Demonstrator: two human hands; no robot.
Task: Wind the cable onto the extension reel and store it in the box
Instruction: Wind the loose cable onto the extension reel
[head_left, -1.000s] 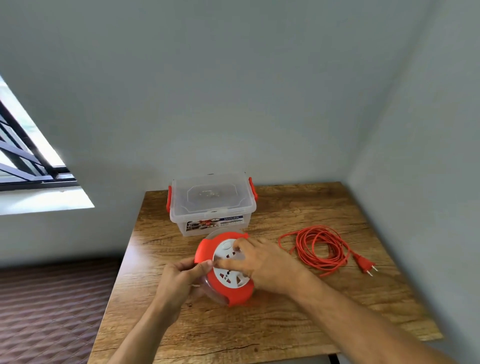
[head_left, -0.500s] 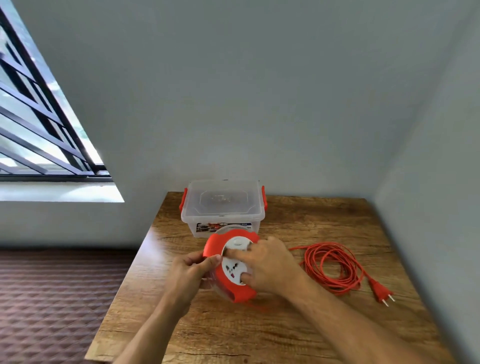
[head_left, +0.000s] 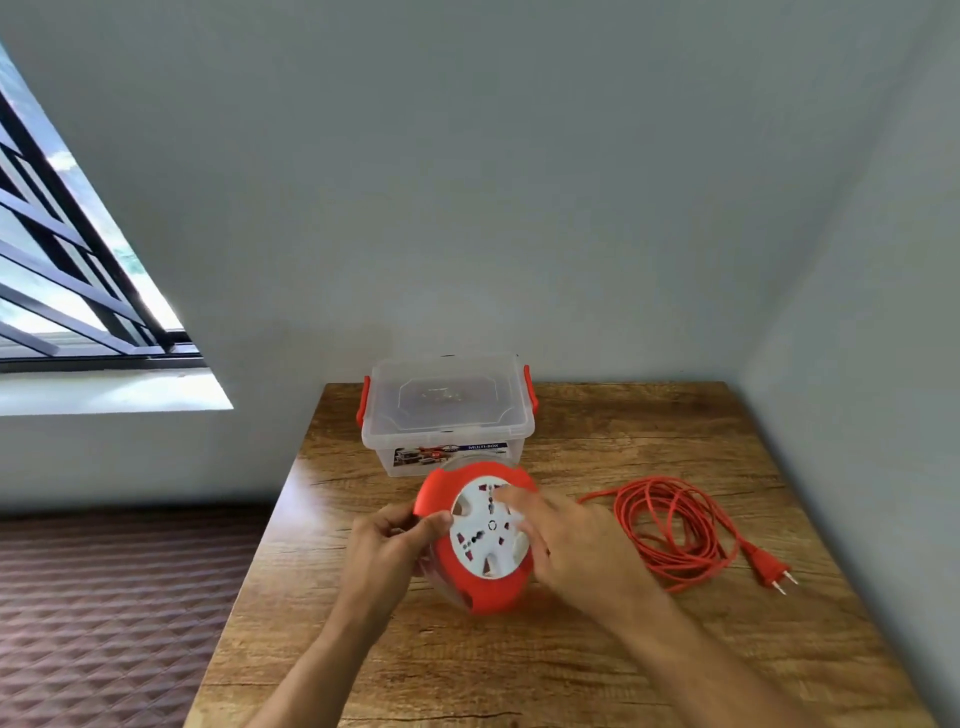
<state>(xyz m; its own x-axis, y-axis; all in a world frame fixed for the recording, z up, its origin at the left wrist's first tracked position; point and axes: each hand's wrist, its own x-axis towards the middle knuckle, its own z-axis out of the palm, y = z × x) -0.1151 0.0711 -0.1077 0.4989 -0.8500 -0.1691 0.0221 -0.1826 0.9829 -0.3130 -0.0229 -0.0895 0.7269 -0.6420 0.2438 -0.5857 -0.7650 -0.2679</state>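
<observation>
An orange extension reel (head_left: 462, 577) with a white socket face is tilted up above the wooden table (head_left: 597, 665). My left hand (head_left: 387, 545) grips its left rim, thumb on the front. My right hand (head_left: 571, 545) lies over the right side of the white face, its fingers blurred. The orange cable (head_left: 670, 530) lies in a loose coil on the table to the right, with its plug (head_left: 769, 566) at the coil's right end. A strand runs from the coil toward the reel. Behind the reel stands a clear plastic box (head_left: 447, 415) with its lid on and orange latches.
Grey walls close in the table at the back and on the right. A barred window (head_left: 67, 270) is at the left. Left of the table lies patterned brown floor (head_left: 114, 613).
The view has shifted, and the reel's white face has turned under my right hand. My left hand keeps its hold on the rim. The cable coil has stayed on the table.
</observation>
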